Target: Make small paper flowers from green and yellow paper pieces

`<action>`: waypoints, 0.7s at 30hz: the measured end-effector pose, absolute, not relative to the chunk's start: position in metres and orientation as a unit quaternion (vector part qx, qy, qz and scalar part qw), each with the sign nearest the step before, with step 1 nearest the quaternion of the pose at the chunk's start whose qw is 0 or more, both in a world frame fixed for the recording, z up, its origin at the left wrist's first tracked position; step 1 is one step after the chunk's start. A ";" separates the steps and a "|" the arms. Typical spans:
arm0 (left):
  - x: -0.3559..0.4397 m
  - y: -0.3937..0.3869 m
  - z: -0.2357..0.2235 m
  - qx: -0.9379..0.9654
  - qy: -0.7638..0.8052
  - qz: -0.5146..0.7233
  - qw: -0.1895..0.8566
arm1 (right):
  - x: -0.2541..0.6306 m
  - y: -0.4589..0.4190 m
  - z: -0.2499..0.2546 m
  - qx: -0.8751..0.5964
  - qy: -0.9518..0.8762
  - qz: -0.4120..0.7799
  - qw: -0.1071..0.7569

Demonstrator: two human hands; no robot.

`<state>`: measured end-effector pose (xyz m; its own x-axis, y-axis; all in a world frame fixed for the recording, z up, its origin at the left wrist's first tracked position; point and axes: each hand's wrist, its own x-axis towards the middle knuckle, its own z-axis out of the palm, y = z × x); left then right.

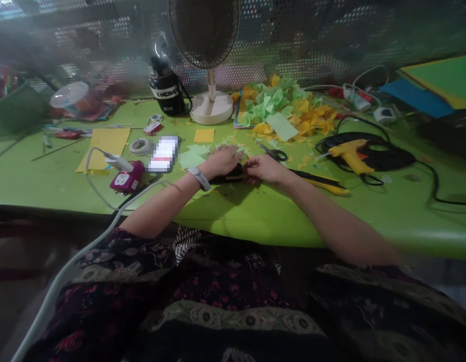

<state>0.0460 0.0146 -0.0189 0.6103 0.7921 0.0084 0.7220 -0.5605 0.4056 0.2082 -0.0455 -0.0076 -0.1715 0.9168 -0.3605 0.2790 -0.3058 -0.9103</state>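
In the head view, my left hand lies palm down near the middle of the frame, over a black object on the green table. Its fingers are spread forward; whether they grip anything underneath I cannot tell. My right hand sits just to the right, fingers bent in at the object's right end, touching or nearly so; I cannot tell whether they pinch it. My hands hide much of that object, so I can't make out what it is.

Just above my right hand lie the black scissors, and right of its wrist, partly behind my forearm, a yellow cutter. At centre right a yellow glue gun rests on a black mat. Folded green and orange papers are heaped in the upper middle, right of the white fan. Left of centre are a phone, its screen blurred, a tape roll and a purple adapter.
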 end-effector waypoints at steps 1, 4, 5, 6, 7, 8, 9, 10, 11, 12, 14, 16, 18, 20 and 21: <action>0.047 0.014 -0.019 0.879 0.437 0.083 0.173 | 0.209 -0.045 -0.009 -0.577 -0.519 0.564 0.283; 0.050 0.014 -0.018 0.880 0.444 0.055 0.157 | 0.212 -0.043 -0.012 -0.575 -0.524 0.562 0.281; 0.050 0.014 -0.018 0.880 0.446 0.050 0.155 | 0.212 -0.043 -0.013 -0.576 -0.525 0.560 0.280; 0.051 0.014 -0.018 0.880 0.448 0.045 0.153 | 0.212 -0.043 -0.013 -0.578 -0.526 0.558 0.279; 0.051 0.014 -0.018 0.879 0.450 0.041 0.152 | 0.212 -0.042 -0.013 -0.581 -0.526 0.556 0.276; 0.051 0.014 -0.019 0.878 0.452 0.039 0.152 | 0.212 -0.042 -0.013 -0.583 -0.527 0.555 0.273; 0.051 0.014 -0.020 0.875 0.456 0.040 0.155 | 0.212 -0.042 -0.012 -0.586 -0.526 0.553 0.271; 0.051 0.015 -0.020 0.872 0.460 0.043 0.160 | 0.212 -0.042 -0.012 -0.587 -0.526 0.553 0.270; 0.051 0.015 -0.021 0.869 0.465 0.047 0.166 | 0.211 -0.042 -0.012 -0.587 -0.525 0.554 0.270; 0.051 0.015 -0.023 0.865 0.468 0.051 0.171 | 0.211 -0.042 -0.012 -0.585 -0.524 0.556 0.273; 0.051 0.016 -0.024 0.865 0.468 0.055 0.175 | 0.212 -0.042 -0.013 -0.576 -0.525 0.562 0.278; 0.051 0.017 -0.025 0.870 0.458 0.055 0.173 | 0.212 -0.042 -0.014 -0.569 -0.525 0.566 0.283; 0.051 0.016 -0.025 0.873 0.453 0.057 0.171 | 0.212 -0.042 -0.014 -0.569 -0.523 0.567 0.286; 0.051 0.015 -0.023 0.873 0.455 0.056 0.166 | 0.212 -0.043 -0.013 -0.573 -0.521 0.564 0.286; 0.051 0.014 -0.022 0.875 0.454 0.052 0.162 | 0.211 -0.044 -0.012 -0.575 -0.521 0.562 0.287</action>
<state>0.0514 0.0145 -0.0218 0.5826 0.8108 -0.0563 0.7770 -0.5354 0.3312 0.2112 -0.0435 -0.0118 -0.1745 0.9209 -0.3484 0.2763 -0.2939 -0.9150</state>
